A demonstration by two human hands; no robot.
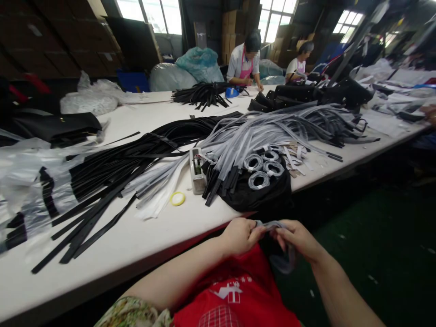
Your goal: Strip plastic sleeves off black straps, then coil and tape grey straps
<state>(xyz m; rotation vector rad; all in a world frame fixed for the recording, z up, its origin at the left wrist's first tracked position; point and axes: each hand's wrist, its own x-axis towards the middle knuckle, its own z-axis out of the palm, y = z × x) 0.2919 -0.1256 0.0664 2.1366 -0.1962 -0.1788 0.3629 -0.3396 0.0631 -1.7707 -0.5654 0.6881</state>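
Note:
My left hand (239, 236) is closed, its thumb and fingers pinching one end of a greyish strap in a clear plastic sleeve (288, 261). Close by on the right, my right hand (297, 237) grips the same strap, and the rest of it loops down below the fingers, slightly blurred. Both hands are above my red apron (235, 290), just off the table edge. Ahead of them, several wound coils of sleeved strap (259, 180) rest on a black cloth bag (269, 195).
On the white table (160, 245) lie black straps (112, 168), plastic-sleeved straps (235, 141), a tape dispenser (198, 175) and a yellow-rimmed tape roll (177, 198). Paper scraps (294, 156) lie near the coils. Across the table, two people in pink aprons work by black bags (299, 95).

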